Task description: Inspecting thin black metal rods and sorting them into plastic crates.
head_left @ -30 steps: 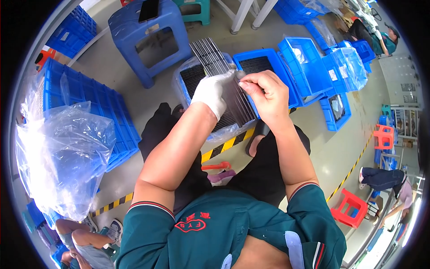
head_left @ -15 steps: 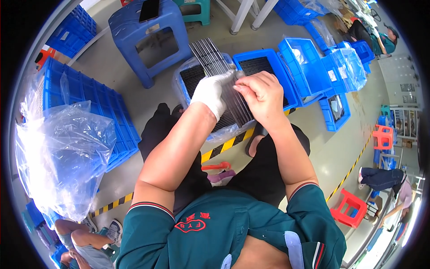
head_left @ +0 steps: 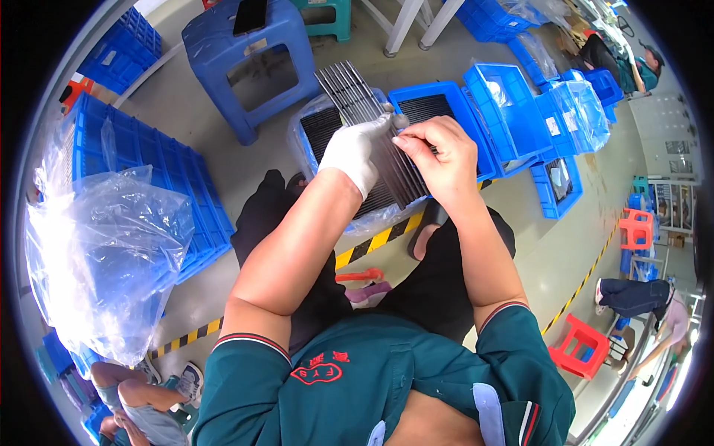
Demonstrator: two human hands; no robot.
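My left hand (head_left: 348, 157), in a white glove, is closed around a fanned bundle of thin dark rods (head_left: 349, 85) that slants across in front of me. My bare right hand (head_left: 450, 160) has thumb and forefinger pinched together at the bundle's right edge, beside the gloved fingertips. Whatever lies in that pinch is too small to make out. Below the bundle stands a plastic-lined bin (head_left: 296, 141) with more dark rods in it. Right of it, a blue bin (head_left: 485, 152) also holds rows of dark rods, partly covered by my right hand.
A blue stool (head_left: 245, 56) with a phone (head_left: 250, 16) on it stands beyond at left. Blue crates (head_left: 141, 167) and clear plastic film (head_left: 111, 245) are on my left. More blue bins (head_left: 506, 111) stand at right, near a red stool (head_left: 579, 348). Other people are farther off.
My right hand has shifted slightly right, its pinched fingertips now at the bundle's edge. The left hand keeps its hold on the rods, almost unmoved.
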